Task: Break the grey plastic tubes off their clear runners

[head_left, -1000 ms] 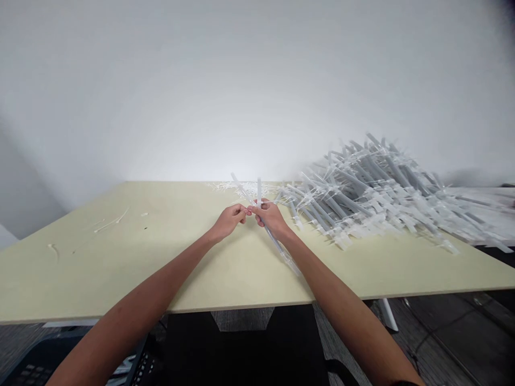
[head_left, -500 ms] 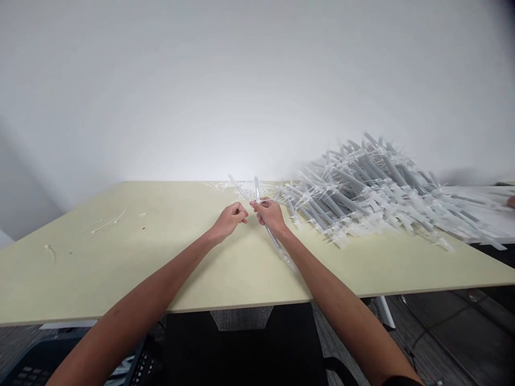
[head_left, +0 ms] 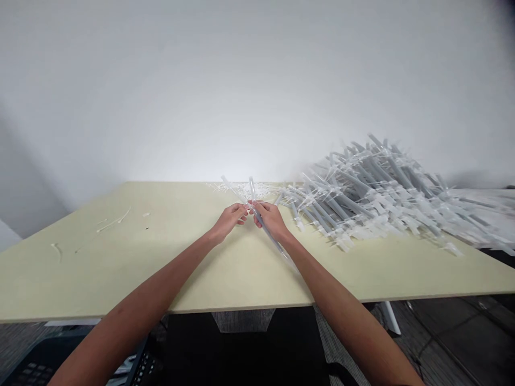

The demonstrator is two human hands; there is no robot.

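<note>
My right hand (head_left: pixel 270 219) is closed around a grey plastic tube (head_left: pixel 277 246) with clear ends, which slants down toward the table's front edge. Two clear tube ends, a left one (head_left: pixel 228 184) and a right one (head_left: pixel 252 186), rise apart in a V beyond my fingers. My left hand (head_left: pixel 232 220) is pinched at the point where they cross, its fingertips close against those of my right hand. What the left fingertips grip is too small to make out. Behind both hands lies a loose heap of thin white cable ties (head_left: pixel 257 190).
A large pile of grey tubes (head_left: pixel 370 182) with clear ends and white ties covers the table's (head_left: pixel 209 284) right side. Loose cable ties (head_left: pixel 115 221) lie scattered at the left. A dark plastic basket (head_left: pixel 44 354) stands below the table at the lower left. A white wall rises behind.
My left hand has come in to meet the right hand at the crossing of the tubes; before, a small gap lay between them. The view has shifted slightly.
</note>
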